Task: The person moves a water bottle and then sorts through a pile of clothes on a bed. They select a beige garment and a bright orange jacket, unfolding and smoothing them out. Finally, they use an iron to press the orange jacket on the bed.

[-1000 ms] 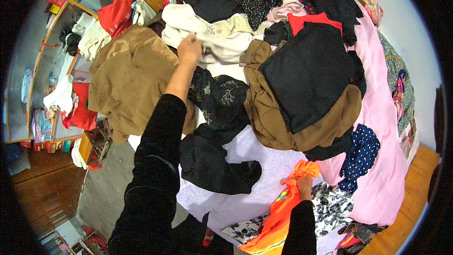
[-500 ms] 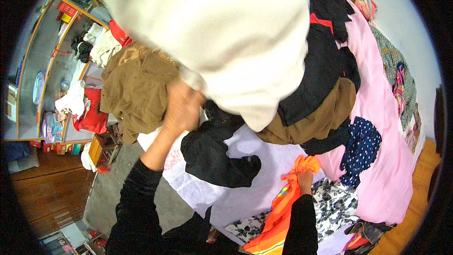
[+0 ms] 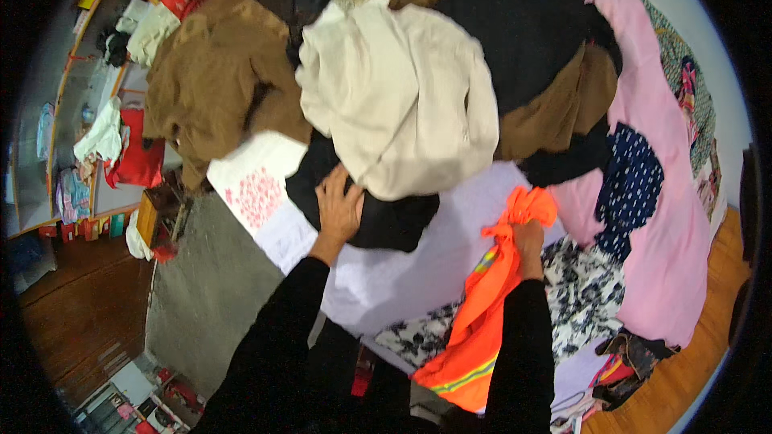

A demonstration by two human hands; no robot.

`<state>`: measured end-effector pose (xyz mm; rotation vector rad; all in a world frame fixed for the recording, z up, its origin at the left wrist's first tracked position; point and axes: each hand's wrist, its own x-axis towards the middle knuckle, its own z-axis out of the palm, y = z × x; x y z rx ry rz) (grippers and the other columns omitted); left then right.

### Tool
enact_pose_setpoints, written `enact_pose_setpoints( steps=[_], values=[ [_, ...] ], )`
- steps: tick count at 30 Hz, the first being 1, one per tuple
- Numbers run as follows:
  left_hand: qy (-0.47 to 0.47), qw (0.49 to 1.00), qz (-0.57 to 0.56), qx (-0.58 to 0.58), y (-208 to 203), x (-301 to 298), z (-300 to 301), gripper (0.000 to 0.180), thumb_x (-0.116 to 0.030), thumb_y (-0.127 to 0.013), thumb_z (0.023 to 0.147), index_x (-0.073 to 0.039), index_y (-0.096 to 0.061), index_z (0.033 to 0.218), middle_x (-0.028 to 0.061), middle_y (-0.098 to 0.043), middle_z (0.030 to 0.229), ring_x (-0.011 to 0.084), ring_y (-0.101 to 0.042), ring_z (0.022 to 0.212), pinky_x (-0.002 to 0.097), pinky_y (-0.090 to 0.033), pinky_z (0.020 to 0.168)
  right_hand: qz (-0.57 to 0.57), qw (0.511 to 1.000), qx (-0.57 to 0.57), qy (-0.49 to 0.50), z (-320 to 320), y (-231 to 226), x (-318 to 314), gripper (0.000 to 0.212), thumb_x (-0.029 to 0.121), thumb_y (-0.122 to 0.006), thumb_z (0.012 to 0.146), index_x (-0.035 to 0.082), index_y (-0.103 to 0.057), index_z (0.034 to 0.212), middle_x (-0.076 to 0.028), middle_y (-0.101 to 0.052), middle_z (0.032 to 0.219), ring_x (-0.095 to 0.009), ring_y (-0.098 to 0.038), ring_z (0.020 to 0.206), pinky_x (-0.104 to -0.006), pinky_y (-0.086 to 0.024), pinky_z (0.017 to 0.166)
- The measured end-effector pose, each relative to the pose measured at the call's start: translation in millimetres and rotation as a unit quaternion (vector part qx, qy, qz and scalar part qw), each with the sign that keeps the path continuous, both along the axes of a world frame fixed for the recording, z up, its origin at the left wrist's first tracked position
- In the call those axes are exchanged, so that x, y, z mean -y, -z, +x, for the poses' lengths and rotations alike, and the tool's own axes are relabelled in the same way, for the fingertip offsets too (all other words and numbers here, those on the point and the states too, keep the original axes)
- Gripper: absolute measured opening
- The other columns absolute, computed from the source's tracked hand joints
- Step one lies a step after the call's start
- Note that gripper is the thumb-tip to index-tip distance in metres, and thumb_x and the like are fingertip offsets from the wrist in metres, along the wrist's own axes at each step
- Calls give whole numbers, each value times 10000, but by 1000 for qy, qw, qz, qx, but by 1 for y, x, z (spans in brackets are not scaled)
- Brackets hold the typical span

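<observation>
My left hand (image 3: 339, 207) rests with spread fingers at the lower edge of a cream garment (image 3: 402, 96), which lies bunched on the clothes pile, and on a black garment (image 3: 386, 221) under it. My right hand (image 3: 527, 239) is closed on a bright orange garment with reflective stripes (image 3: 478, 313). The orange cloth hangs down toward my body. Both lie over a pale lilac sheet (image 3: 402, 273).
A brown jacket (image 3: 213, 84) lies at the left of the pile, with black and brown clothes (image 3: 547, 56) at the right. Pink fabric (image 3: 659, 193), a navy dotted piece (image 3: 635, 185) and a black-and-white floral cloth (image 3: 579, 297) lie right. Shelves (image 3: 88, 137) stand left above a wooden floor.
My left hand pulled the cream garment out of the far pile, swung it up close to my head, and has laid it down nearer to me. My right hand kept hold of the orange garment.
</observation>
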<state>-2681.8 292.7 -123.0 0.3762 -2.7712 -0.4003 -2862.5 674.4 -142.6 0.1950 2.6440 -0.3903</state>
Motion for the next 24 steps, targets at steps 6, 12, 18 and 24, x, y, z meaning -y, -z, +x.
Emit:
enact_pose_setpoints(
  steps=[6, 12, 18, 24],
  values=[
    [8, 998, -40, -37, 14, 6, -19, 282, -178, -659, 844, -155, -634, 1124, 154, -489, 1352, 343, -465, 1274, 544, -345, 963, 96, 990, -46, -92, -20, 13, -21, 510, 450, -686, 802, -60, -678, 809, -294, -675, 867, -444, -668, 849, -524, -522, 724],
    [22, 992, -102, -75, 26, 15, -18, 308, -240, -579, 928, -139, -597, 1219, 154, -506, 1301, 329, -473, 1237, 507, -337, 987, -195, 972, -128, 13, 18, -31, -2, 422, 337, -804, 787, -44, -652, 689, -115, -690, 713, -226, -639, 681, -400, -496, 688],
    [36, 991, -89, -98, 31, 15, -12, 312, -218, -525, 936, -90, -584, 1214, 174, -498, 1319, 361, -464, 1229, 493, -320, 1010, -513, 783, -176, 305, 121, -148, 63, 312, 126, -713, 890, -33, -664, 1154, -127, -688, 1081, -174, -688, 919, -316, -583, 810],
    [45, 987, -99, -120, 36, 22, -15, 323, -267, -483, 973, -109, -574, 1239, 159, -518, 1308, 348, -476, 1214, 461, -325, 1002, -397, 841, -188, 317, 187, -128, 36, 398, 221, -640, 943, -57, -632, 1227, -162, -656, 1212, -188, -663, 1030, -317, -540, 899]
  ],
)
